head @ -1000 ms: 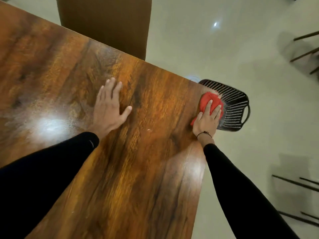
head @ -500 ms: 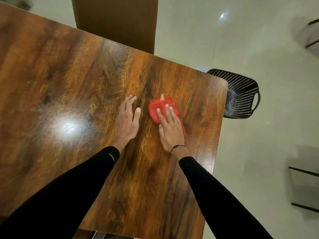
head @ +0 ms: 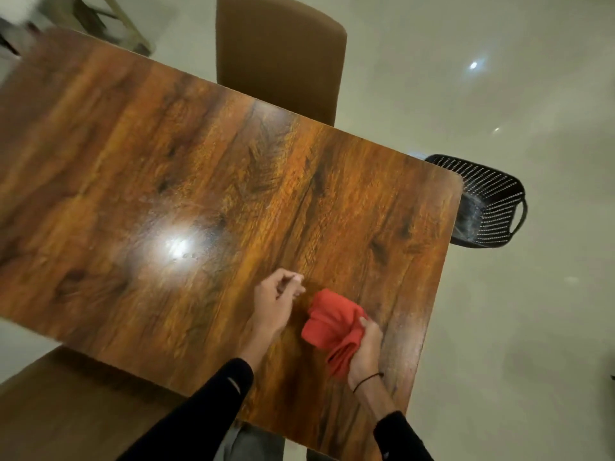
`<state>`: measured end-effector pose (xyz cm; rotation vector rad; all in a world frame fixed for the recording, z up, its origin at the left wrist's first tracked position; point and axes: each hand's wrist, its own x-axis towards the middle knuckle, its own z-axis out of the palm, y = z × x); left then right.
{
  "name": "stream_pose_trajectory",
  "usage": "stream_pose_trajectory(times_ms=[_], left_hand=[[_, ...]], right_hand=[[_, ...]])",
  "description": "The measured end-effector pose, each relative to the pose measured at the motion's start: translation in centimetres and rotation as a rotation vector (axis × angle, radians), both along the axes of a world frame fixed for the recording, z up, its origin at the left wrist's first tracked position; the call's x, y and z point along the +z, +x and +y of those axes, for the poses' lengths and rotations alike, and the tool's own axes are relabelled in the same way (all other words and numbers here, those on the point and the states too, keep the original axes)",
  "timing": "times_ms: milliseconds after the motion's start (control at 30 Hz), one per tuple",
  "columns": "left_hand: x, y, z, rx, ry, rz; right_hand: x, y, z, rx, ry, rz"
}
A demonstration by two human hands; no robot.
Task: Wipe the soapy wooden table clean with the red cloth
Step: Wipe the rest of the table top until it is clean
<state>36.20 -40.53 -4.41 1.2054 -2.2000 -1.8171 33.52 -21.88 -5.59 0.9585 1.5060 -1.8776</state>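
Note:
The wooden table [head: 213,181] fills most of the view, glossy with a lamp reflection left of centre and faint hazy streaks around it. The red cloth [head: 329,322] is bunched up and lifted near the table's near right part, with my right hand [head: 366,351] shut on its lower end. My left hand [head: 276,301] is just to the left of the cloth, above the table, its fingers loosely curled with nothing in them.
A brown chair [head: 279,54] stands at the far side of the table and another brown seat [head: 66,410] at the near left. A black perforated basket [head: 492,201] sits on the pale floor beyond the table's right edge.
My right hand has pulled back toward me and gathered the flat cloth into a bunch, raising it. My left hand has lifted off the table and curled. The view has pulled back.

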Motion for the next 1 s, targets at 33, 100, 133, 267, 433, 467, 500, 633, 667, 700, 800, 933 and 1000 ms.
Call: stream_pose_trajectory(times_ms=[33,100,133,267,433,467,500,633,667,700,800,933,1000], left_hand=[[0.4,0.7,1.6,0.032,0.018,-0.003],[2.1,2.3,5.2,0.052,-0.059,0.025],[3.1,3.0,7.0,0.036,-0.132,0.058],[5.9,5.4,13.6,-0.237,-0.188,0.053],[8.4,7.9,16.1,-0.197,0.405,-0.05],[8.7,8.4,15.8,-0.164,0.49,-0.044],[9.0,8.7,15.4,-0.107,0.577,-0.026],[9.6,10.9,12.4,0.225,0.643,0.072],[9.4,12.0,11.7,0.346,0.626,0.099],[9.0,13.2,11.1,0.473,0.616,0.12],[7.1,16.2,10.5,0.712,0.597,0.097],[4.8,18.0,9.7,0.728,0.586,0.126],[4.5,18.0,8.6,0.71,0.593,0.157]], right_hand=[[0.2,-0.1,0.5,-0.07,-0.072,-0.065],[1.3,0.1,1.7,-0.084,-0.111,-0.136],[2.1,0.1,2.0,-0.052,-0.1,-0.169],[5.5,1.1,2.0,0.108,-0.203,-0.211],[7.3,1.9,1.2,0.176,-0.115,-0.334],[6.9,1.9,0.8,0.162,-0.087,-0.333],[6.9,2.1,0.3,0.146,-0.069,-0.313],[6.3,0.8,-3.2,0.189,-0.128,-0.164],[6.1,-0.2,-4.3,0.239,-0.116,-0.078],[6.0,-1.4,-5.7,0.3,-0.082,0.033],[6.0,-5.7,-10.5,0.592,0.21,0.368],[5.6,-11.4,-18.1,1.083,0.639,0.748],[4.9,-12.6,-21.3,1.335,0.857,0.875]])
